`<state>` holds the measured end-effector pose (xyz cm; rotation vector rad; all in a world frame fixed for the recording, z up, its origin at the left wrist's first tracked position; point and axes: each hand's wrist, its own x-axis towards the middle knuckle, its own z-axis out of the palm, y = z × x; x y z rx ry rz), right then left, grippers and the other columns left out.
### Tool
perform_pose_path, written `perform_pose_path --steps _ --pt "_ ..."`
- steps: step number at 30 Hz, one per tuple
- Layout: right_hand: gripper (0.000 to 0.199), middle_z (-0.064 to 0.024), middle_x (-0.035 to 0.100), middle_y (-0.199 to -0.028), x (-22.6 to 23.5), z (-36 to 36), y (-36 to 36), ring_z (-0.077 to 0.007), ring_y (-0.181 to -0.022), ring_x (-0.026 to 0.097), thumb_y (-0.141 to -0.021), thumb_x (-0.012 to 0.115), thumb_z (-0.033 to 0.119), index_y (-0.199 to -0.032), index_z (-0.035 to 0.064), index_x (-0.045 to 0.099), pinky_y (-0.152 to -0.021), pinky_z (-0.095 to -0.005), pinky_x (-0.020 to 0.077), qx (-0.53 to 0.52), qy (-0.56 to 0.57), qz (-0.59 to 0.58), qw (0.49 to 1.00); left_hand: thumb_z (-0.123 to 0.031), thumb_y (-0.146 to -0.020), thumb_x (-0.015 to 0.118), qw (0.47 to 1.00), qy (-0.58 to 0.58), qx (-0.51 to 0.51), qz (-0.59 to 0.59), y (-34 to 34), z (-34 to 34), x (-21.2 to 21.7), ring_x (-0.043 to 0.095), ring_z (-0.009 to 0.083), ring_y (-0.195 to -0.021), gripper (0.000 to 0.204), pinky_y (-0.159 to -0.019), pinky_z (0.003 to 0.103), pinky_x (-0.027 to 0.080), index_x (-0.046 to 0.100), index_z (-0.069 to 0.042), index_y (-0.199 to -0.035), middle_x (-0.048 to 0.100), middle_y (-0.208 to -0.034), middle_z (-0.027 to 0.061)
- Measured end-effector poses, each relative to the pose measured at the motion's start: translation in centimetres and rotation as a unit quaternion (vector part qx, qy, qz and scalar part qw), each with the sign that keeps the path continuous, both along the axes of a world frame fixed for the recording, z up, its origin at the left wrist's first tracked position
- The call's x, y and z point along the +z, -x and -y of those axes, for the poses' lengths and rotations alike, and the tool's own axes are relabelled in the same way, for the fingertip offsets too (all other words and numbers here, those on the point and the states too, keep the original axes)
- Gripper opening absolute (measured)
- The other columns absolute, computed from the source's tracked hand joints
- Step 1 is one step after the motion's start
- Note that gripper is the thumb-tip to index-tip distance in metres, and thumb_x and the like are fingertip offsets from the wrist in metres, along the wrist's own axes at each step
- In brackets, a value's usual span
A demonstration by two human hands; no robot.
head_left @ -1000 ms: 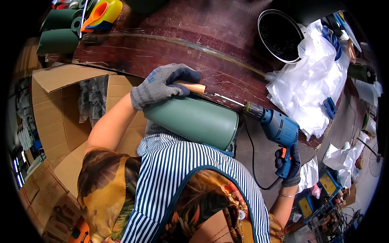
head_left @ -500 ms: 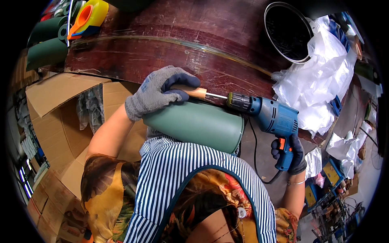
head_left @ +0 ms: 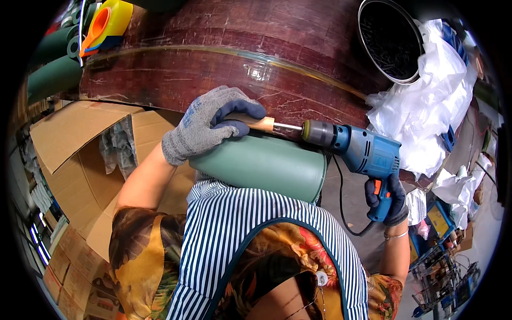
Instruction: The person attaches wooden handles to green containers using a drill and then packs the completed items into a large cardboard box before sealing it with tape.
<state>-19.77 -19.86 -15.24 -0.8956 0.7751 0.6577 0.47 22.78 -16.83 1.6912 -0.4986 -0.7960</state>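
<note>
My left hand (head_left: 205,120), in a grey knit glove with a dark blue palm, is closed around a wooden handle (head_left: 262,124). That wrist and hand lie against the top of a green cylinder (head_left: 261,165), which rests across my lap. In my right hand (head_left: 392,197), gloved too, is a blue power drill (head_left: 369,152) held by its pistol grip, with the fingers by the orange trigger. A thin metal shaft (head_left: 288,126) runs between the drill's chuck and the end of the wooden handle. My palm hides the handle's other end.
A dark red table (head_left: 224,72) spans the far side. On it stand a round tin (head_left: 392,42) of small dark pieces, clear plastic wrap (head_left: 426,101) and a yellow-orange tape dispenser (head_left: 106,24). Green rolls (head_left: 50,77) lie far left, an open cardboard box (head_left: 80,160) nearer. The drill's cord (head_left: 341,213) hangs down.
The view has shifted slightly. The drill sits a little further right in the picture, and its chuck now looks smooth and blurred. Both hands keep their grips.
</note>
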Motion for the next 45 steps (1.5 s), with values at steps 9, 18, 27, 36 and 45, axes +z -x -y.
perform_pose_path --steps 9,18,27,36,45 --pt "0.070 -0.0188 0.066 -0.089 -1.3 -0.1 0.2 -0.0212 -0.067 0.063 -0.093 0.062 0.052 -0.129 -0.0068 0.051 -0.059 -0.0283 0.0521 -0.008 -0.011 0.028 1.000 -0.004 -0.081 0.070 1.000 -0.003 -0.011 0.004 -0.1 -0.1 -0.2 0.065 0.0225 -0.108 0.033 -0.098 0.036 0.051 0.067 -0.003 -0.114 0.069 -0.112 0.0097" --pt "0.064 -0.0178 0.065 -0.087 -1.4 -0.4 0.2 -0.0191 -0.061 0.058 -0.095 0.060 0.049 -0.130 -0.0037 0.049 -0.055 -0.0277 0.0491 -0.001 0.009 0.056 0.998 -0.011 -0.078 0.077 1.000 -0.017 0.000 -0.017 0.3 0.0 -0.2 0.062 0.0240 -0.110 0.042 -0.101 0.037 0.048 0.066 -0.001 -0.118 0.065 -0.115 0.0115" --pt "0.052 -0.0223 0.067 -0.108 -2.9 0.2 5.7 -0.0289 -0.086 0.070 -0.099 0.060 0.037 -0.128 -0.0054 0.054 -0.074 -0.0361 0.0616 -0.125 -0.050 0.085 0.987 -0.023 -0.073 0.076 0.941 -0.230 -0.013 0.248 4.7 -2.0 3.7 0.062 0.0324 -0.105 0.049 -0.096 0.043 0.048 0.071 -0.012 -0.120 0.069 -0.113 0.0108" --pt "0.044 -0.0116 0.069 -0.090 2.0 -6.9 -2.5 -0.0258 -0.075 0.069 -0.089 0.073 0.037 -0.119 0.0063 0.063 -0.069 -0.0346 0.0544 0.164 0.716 0.258 0.627 -0.022 -0.082 0.068 0.605 -0.267 -0.509 0.552 8.3 13.2 11.8 0.058 0.0191 -0.106 0.012 -0.088 0.036 0.045 0.071 -0.021 -0.094 0.062 -0.099 0.0003" --pt "0.042 -0.0078 0.061 -0.129 3.7 1.5 -8.8 -0.0332 -0.129 0.049 -0.080 0.075 0.047 -0.107 0.0147 0.070 -0.104 -0.0498 0.0399 0.163 0.868 0.369 0.288 -0.022 -0.083 0.065 0.520 -0.202 -0.550 0.621 10.0 19.6 5.3 0.059 0.0259 -0.113 0.011 -0.099 0.047 0.044 0.072 -0.020 -0.091 0.066 -0.103 0.0020"
